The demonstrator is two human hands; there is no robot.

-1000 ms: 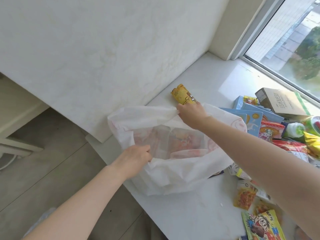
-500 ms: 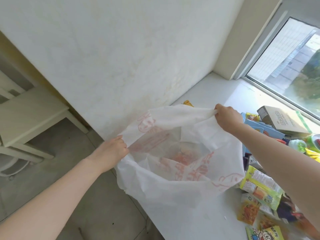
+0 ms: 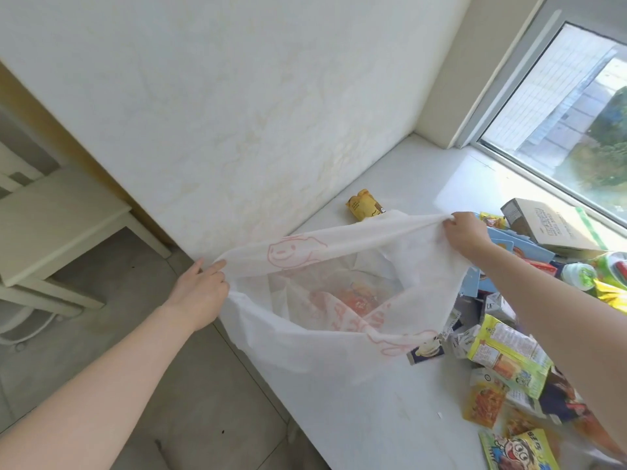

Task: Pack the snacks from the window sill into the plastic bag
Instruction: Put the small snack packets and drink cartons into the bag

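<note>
Two grips hold the plastic bag (image 3: pixel 305 351) open by its rim. Your left grip (image 3: pixel 200 293) pinches the left end of the rim between thumb and fingers, out over the floor (image 3: pixel 84 334), while your right grip (image 3: pixel 466 232) has its fingers curled tight round the right end, above the window sill (image 3: pixel 424 184). Between them the far rim is pulled into a taut band with a red smiling face printed on it, and the mouth gapes toward you. The bag's lower part lies on the sill by its left edge, and orange-toned packets show inside it, too blurred to name. A yellow packet (image 3: pixel 364 203) lies on the sill just behind the bag, close to the wall (image 3: pixel 237 113). The other snacks are heaped to the right of the bag, partly under your right forearm: a cardboard box (image 3: pixel 556 228) nearest the window (image 3: pixel 576 113), blue boxes (image 3: pixel 519 245) beside your right grip, a small green-topped bottle (image 3: pixel 576 273), a green-and-yellow pack (image 3: pixel 509 354) touching the bag's side, an orange sachet (image 3: pixel 483 401), and a cartoon-face packet (image 3: pixel 515 449) at the bottom edge. A pale bench (image 3: pixel 51 225) stands on the floor at far left.
</note>
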